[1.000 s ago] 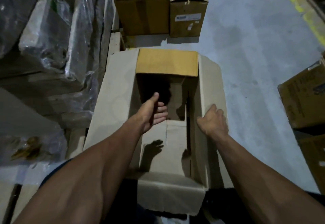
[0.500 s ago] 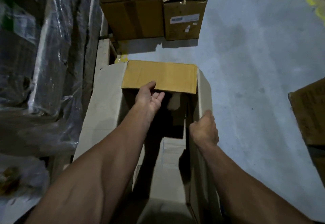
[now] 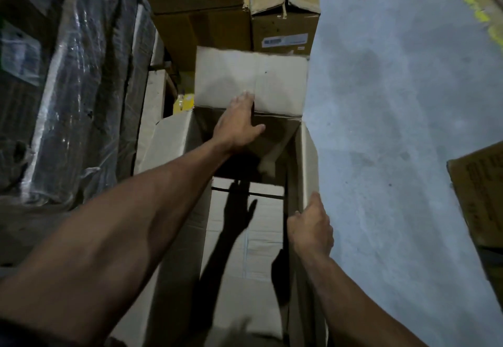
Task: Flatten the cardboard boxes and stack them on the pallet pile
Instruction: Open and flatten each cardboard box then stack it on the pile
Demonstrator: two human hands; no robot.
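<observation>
Change: the far flap [image 3: 250,79] was folded over the box mouth a moment ago; now it is pushed up and back, and its pale inside shows.
Floor [image 3: 394,128]: grey and bare, on the right side.
Wrapped stack [image 3: 68,88]: dark goods under shiny plastic, on the left.
Open box [image 3: 174,150]: big and pale, standing between the wrapped stack and the floor, right in front of the person.
Brown boxes [image 3: 283,28]: closed, stacked just behind the open box.
Left hand [image 3: 238,124]: fingers straight, pressing flat on the far flap by its fold.
Right hand [image 3: 311,227]: fingers curled over the right wall [image 3: 306,156] of the open box, gripping its top edge.
</observation>
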